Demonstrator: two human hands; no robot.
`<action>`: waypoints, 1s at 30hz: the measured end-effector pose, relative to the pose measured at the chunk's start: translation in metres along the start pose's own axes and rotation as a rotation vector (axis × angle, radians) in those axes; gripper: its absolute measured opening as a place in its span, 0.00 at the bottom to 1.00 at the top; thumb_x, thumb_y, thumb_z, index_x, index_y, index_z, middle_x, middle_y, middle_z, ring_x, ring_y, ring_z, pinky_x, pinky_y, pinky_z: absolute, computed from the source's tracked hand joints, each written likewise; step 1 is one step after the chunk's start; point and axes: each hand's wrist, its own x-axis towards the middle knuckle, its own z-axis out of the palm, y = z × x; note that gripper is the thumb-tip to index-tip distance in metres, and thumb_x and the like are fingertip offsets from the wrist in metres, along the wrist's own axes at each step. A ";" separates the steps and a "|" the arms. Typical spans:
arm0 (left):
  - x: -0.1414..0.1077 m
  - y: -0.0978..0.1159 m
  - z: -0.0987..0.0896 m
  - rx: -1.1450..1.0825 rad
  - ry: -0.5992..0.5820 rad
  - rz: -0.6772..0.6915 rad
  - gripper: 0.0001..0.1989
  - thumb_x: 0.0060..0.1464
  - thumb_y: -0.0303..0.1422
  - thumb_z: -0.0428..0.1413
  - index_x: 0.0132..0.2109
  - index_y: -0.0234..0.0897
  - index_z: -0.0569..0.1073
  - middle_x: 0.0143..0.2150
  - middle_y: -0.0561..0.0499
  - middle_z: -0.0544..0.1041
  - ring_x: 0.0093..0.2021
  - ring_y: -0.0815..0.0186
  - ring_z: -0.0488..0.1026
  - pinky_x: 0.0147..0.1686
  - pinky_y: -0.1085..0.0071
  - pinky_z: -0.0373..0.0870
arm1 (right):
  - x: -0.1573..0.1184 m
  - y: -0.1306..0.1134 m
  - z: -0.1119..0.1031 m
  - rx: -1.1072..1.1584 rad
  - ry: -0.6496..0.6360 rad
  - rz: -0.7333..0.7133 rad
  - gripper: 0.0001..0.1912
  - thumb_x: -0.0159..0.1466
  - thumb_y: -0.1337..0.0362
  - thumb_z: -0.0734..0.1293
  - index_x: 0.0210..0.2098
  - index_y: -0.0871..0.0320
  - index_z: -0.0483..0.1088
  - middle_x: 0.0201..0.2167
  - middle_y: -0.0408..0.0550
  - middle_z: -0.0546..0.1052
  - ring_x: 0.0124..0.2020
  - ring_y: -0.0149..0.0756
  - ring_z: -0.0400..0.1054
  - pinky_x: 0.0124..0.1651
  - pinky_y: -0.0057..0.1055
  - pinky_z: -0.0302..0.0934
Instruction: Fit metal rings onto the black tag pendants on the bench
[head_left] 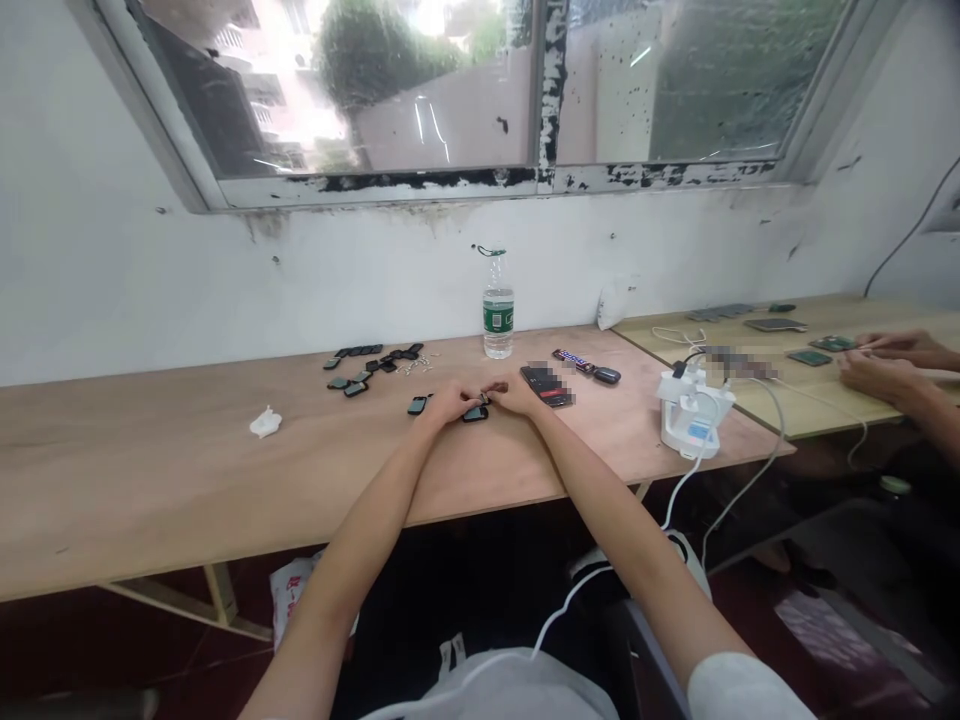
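Observation:
My left hand [448, 403] and my right hand [516, 397] meet over the table, fingertips almost touching. Beneath them is a small black case with a grey face [475, 413], and the left fingers press against it. A tiny shiny piece [484, 399] shows between the fingertips; its kind is too small to make out. The right thumb and fingers are pinched together at that spot. Just left of my left hand lies another small black case [417, 405]. Farther back are several similar black cases [358, 384] and a scatter of tiny pale pieces [420, 363].
A water bottle [498, 320] stands by the wall. To the right lie a dark phone-like object [546, 384], a purple wrapper [571, 359] and a white power strip [694, 420] with cables. Crumpled tissue [265, 422] lies left. Another person's hands [892, 365] handle green circuit boards [810, 357] on the adjoining table.

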 end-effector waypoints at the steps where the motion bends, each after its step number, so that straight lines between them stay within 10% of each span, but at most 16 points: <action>1: 0.000 0.000 0.000 -0.008 -0.003 0.002 0.10 0.62 0.37 0.64 0.41 0.40 0.90 0.36 0.49 0.88 0.36 0.58 0.80 0.39 0.68 0.72 | -0.001 -0.002 -0.001 -0.005 -0.005 -0.003 0.14 0.64 0.73 0.69 0.41 0.57 0.87 0.44 0.50 0.89 0.45 0.41 0.84 0.56 0.39 0.78; 11: -0.001 0.000 -0.002 -0.020 0.000 0.001 0.12 0.61 0.40 0.64 0.40 0.39 0.90 0.32 0.50 0.85 0.34 0.59 0.78 0.37 0.67 0.70 | -0.007 -0.019 -0.010 -0.135 -0.143 -0.079 0.20 0.62 0.76 0.67 0.44 0.52 0.88 0.48 0.47 0.89 0.52 0.46 0.84 0.61 0.40 0.76; 18: 0.009 0.005 -0.009 0.124 0.001 0.008 0.23 0.64 0.47 0.61 0.25 0.39 0.80 0.24 0.50 0.77 0.30 0.60 0.73 0.36 0.66 0.68 | -0.004 -0.006 -0.041 -0.279 0.280 0.093 0.27 0.59 0.80 0.66 0.52 0.58 0.84 0.56 0.54 0.85 0.57 0.46 0.80 0.65 0.41 0.71; 22: 0.024 0.009 -0.013 0.204 0.006 0.011 0.22 0.62 0.45 0.64 0.23 0.40 0.78 0.26 0.47 0.79 0.32 0.58 0.75 0.40 0.65 0.70 | -0.009 0.000 -0.061 -0.444 0.194 0.087 0.21 0.58 0.80 0.68 0.44 0.58 0.86 0.53 0.55 0.85 0.58 0.48 0.77 0.66 0.42 0.69; 30: 0.012 0.009 -0.024 0.155 0.089 0.131 0.15 0.65 0.44 0.63 0.39 0.40 0.88 0.43 0.43 0.86 0.46 0.53 0.81 0.51 0.62 0.74 | -0.016 -0.006 -0.054 -0.573 -0.075 0.181 0.29 0.63 0.76 0.68 0.62 0.55 0.81 0.63 0.58 0.81 0.71 0.57 0.68 0.74 0.53 0.59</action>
